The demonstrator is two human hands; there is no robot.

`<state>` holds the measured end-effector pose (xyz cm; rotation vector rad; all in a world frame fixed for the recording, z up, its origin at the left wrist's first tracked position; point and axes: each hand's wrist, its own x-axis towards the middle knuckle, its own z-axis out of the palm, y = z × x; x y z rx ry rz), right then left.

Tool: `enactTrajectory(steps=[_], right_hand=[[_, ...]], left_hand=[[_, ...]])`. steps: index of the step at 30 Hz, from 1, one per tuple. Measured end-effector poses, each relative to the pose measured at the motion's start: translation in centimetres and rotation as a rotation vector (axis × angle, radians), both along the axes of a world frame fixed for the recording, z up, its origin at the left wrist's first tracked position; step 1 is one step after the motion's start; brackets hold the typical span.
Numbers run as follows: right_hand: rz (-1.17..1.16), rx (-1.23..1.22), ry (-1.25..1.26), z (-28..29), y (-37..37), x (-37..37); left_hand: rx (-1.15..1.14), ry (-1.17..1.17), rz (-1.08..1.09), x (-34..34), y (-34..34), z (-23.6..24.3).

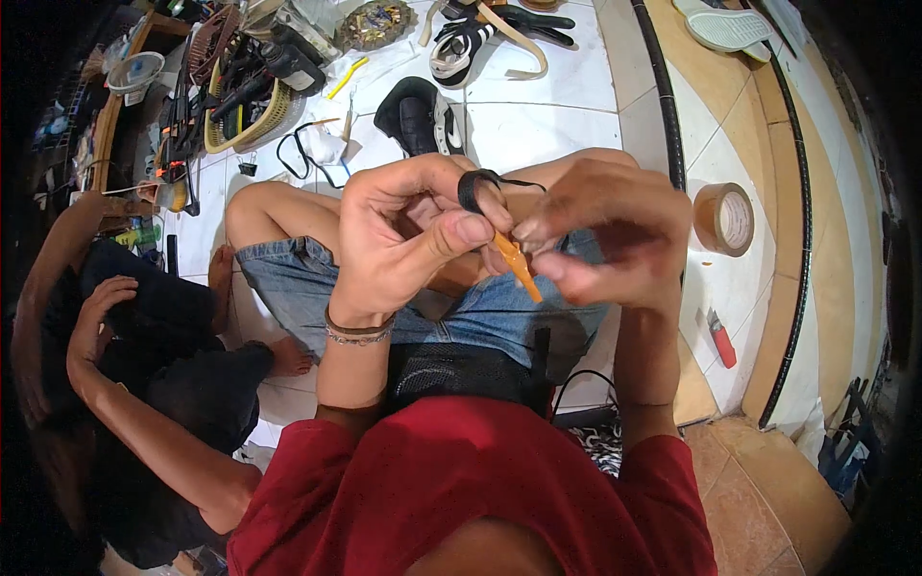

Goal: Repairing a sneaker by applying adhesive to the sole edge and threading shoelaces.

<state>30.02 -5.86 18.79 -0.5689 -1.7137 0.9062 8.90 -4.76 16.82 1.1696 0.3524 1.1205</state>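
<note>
Left hand (399, 230) pinches the orange strip (530, 285) up top, it slants down-right beside the right hand (619, 226), whose grip I can't tell tbh.

This looks like a small, informal workshop at floor level, possibly inside a home. Glossy white square floor tiles (538, 125) carry the clutter of handwork: a yellow openwork plastic basket (280, 110) packed with dark items, a wide roll of brown tape (709, 219) and a small red-handled cutter (722, 346). Footwear lies about too, including a black-and-white shoe (413, 120) and a pale upturned shoe (725, 29). A bare-armed person in dark clothing (163, 437) sits low at the left.
</note>
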Motion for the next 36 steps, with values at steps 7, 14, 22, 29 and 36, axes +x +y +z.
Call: enactTrajectory(steps=[7,14,22,29,36], right_hand=[[-0.106,0.227,-0.052,0.3,-0.5,-0.5],[-0.361,0.428,-0.149,0.2,-1.1,-1.8],[-0.429,0.479,-0.036,-1.5,-0.9,-2.5],[-0.500,0.331,0.176,-4.3,-2.4,-4.0],[-0.524,0.191,0.386,-5.3,-3.4,-5.2]], left_hand=[[-0.128,-0.046,-0.068,0.1,-0.5,0.2],[-0.179,-0.068,-0.051,0.8,-0.7,0.2],[-0.276,-0.144,0.042,1.9,-1.6,0.5],[-0.373,-0.168,0.022,3.4,-2.5,1.3],[-0.387,-0.142,0.014,3.6,-2.8,1.5]])
